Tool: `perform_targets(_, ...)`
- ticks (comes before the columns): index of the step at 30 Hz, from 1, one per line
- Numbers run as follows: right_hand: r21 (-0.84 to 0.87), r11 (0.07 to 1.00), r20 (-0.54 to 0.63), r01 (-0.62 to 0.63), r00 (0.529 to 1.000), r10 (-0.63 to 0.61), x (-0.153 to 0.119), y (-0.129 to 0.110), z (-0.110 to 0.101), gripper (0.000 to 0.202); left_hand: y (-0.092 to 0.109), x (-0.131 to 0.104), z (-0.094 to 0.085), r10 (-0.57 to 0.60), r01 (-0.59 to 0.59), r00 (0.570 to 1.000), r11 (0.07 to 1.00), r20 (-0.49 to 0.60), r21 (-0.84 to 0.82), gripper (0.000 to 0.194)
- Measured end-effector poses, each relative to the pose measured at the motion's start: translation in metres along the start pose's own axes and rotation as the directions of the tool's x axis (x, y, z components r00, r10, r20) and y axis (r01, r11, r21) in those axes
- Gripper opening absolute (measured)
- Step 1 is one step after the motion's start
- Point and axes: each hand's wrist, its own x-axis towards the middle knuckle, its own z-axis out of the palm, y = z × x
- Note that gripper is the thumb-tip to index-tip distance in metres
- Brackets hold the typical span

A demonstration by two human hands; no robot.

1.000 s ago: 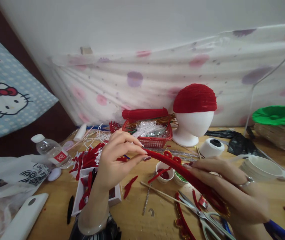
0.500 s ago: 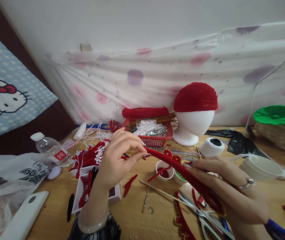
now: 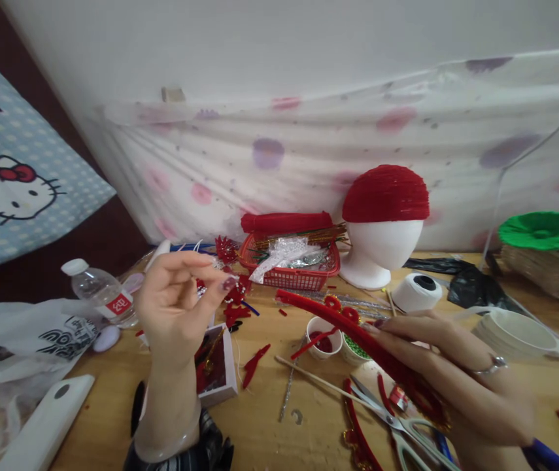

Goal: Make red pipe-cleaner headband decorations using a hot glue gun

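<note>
My right hand [image 3: 456, 366] grips a curved red velvety band [image 3: 316, 306], which looks like a headband. Small red curls edged in gold [image 3: 350, 315] stand along it. The band's far end points left, free of my other hand. Thumb and fingers of my left hand [image 3: 181, 301] come together in a pinch, apart from the band. Anything between those fingertips is too small to make out. Beneath my right hand lie scissors [image 3: 387, 415] and another red band with gold trim [image 3: 357, 425].
Behind stand a red basket [image 3: 303, 278] and a white foam head [image 3: 382, 245] wearing a red cap [image 3: 387, 195]. Small cups [image 3: 325, 347], a wooden stick [image 3: 318, 379] and a white box [image 3: 227, 386] are in front. A thread spool [image 3: 416, 291] stands right, a water bottle [image 3: 102, 294] left.
My left hand has come off the band's end and moved left, uncovering the box and part of the basket. My right hand keeps its grip, with the band nearly still.
</note>
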Motion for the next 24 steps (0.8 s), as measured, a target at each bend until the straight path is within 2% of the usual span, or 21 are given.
perform_targets(2,-0.025,1.000,0.007,0.014,1.000,-0.013,-0.001,0.000,0.000,0.036,0.001,-0.001,0.001,-0.052,0.052,0.999,0.999,-0.016,0.007,0.009)
perform_targets(4,-0.085,0.996,-0.015,0.032,0.999,-0.033,-0.003,0.001,0.001,0.033,0.000,-0.002,0.000,-0.118,0.118,0.993,0.993,-0.028,0.025,0.009)
perform_targets(5,-0.113,0.993,-0.050,0.020,0.998,-0.026,-0.003,0.001,0.003,0.029,0.000,-0.002,-0.002,-0.132,0.133,0.991,0.991,-0.031,0.031,0.016)
perform_targets(7,-0.112,0.989,-0.145,-0.095,0.986,0.078,-0.001,0.004,0.009,0.017,-0.003,-0.003,-0.005,-0.124,0.126,0.992,0.991,-0.033,0.037,0.035)
perform_targets(8,-0.063,0.979,-0.191,-0.192,0.965,0.177,0.000,0.006,0.012,0.012,-0.004,-0.003,-0.005,-0.135,0.135,0.991,0.990,-0.009,0.036,0.034)
perform_targets(10,0.105,0.906,-0.208,-0.410,0.882,0.424,0.005,0.009,0.018,0.009,-0.006,-0.004,-0.003,-0.227,0.227,0.968,0.974,0.111,0.016,0.007)
perform_targets(11,0.192,0.842,-0.173,-0.505,0.827,0.535,0.007,0.011,0.020,0.013,-0.007,-0.005,0.000,-0.295,0.298,0.935,0.955,0.196,0.016,0.038)
perform_targets(12,0.263,0.770,-0.125,-0.582,0.770,0.625,0.009,0.013,0.022,0.018,-0.006,-0.006,0.004,-0.357,0.366,0.890,0.930,0.282,0.022,0.060)
perform_targets(13,0.317,0.703,-0.075,-0.636,0.722,0.687,0.011,0.014,0.023,0.021,-0.005,-0.008,0.009,-0.405,0.423,0.846,0.906,0.346,0.025,0.067)
perform_targets(14,0.355,0.651,-0.031,-0.671,0.687,0.726,0.012,0.014,0.023,0.023,-0.004,-0.010,0.015,-0.445,0.470,0.810,0.882,0.382,0.030,0.062)
perform_targets(15,0.388,0.622,0.000,-0.680,0.675,0.738,0.013,0.014,0.024,0.024,-0.002,-0.013,0.021,-0.476,0.503,0.790,0.864,0.388,0.036,0.051)
perform_targets(16,0.417,0.615,0.022,-0.669,0.684,0.729,0.013,0.014,0.025,0.024,0.000,-0.016,0.028,-0.503,0.529,0.777,0.848,0.379,0.040,0.042)
perform_targets(19,0.479,0.659,0.059,-0.580,0.771,0.634,0.012,0.011,0.028,0.022,0.005,-0.025,0.042,-0.519,0.550,0.785,0.835,0.336,0.007,0.030)
perform_targets(21,0.497,0.690,0.051,-0.526,0.812,0.582,0.010,0.009,0.030,0.021,0.009,-0.029,0.046,-0.481,0.518,0.810,0.855,0.334,-0.026,0.024)
perform_targets(24,0.484,0.738,0.019,-0.471,0.848,0.529,0.008,0.008,0.030,0.018,0.016,-0.030,0.046,-0.369,0.418,0.856,0.907,0.363,-0.062,0.013)
